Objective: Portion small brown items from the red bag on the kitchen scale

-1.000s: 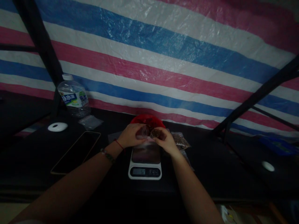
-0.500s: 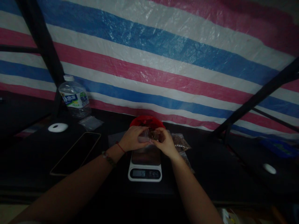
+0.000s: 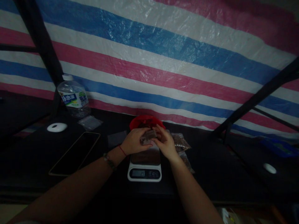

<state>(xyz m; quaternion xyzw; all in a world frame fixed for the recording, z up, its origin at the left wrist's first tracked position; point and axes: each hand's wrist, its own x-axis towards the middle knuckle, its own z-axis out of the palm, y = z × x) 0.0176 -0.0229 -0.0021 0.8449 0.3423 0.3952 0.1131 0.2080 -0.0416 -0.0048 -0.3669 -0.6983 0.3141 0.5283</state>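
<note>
2 hands: both meet above the far end of a kitchen scale (image 3: 144,165), which stands near the middle of the dark table (image 3: 35,161), toward its front edge.
Left hand (image 3: 134,143): fingers curled and pressed together, pinching the left end of a small clear bag (image 3: 149,135); a red string and a bead bracelet sit on the wrist.
Right hand (image 3: 166,143): fingers bent and close together, pinching the right end of the same bag, thumb toward the left hand.
Bag: small, see-through, with brownish contents; held between both hands just above the scale's platform and just in front of the red bowl (image 3: 146,122). Whether it touches the platform cannot be told.
Scale: white body, dark platform, display lit at its near edge; the digits are too dim to read.
Red bowl: behind the hands, toward the table's back edge, dark contents inside.
Filled bags (image 3: 181,143): lying just right of the scale.
Phone (image 3: 76,152): flat, screen dark, on the left half of the table.
Water bottle (image 3: 73,98): upright at the back left corner, with an empty clear bag (image 3: 90,122) beside it.
White round object (image 3: 57,127): near the left edge.
Backdrop: striped tarp (image 3: 163,56) in blue, red and white.
</note>
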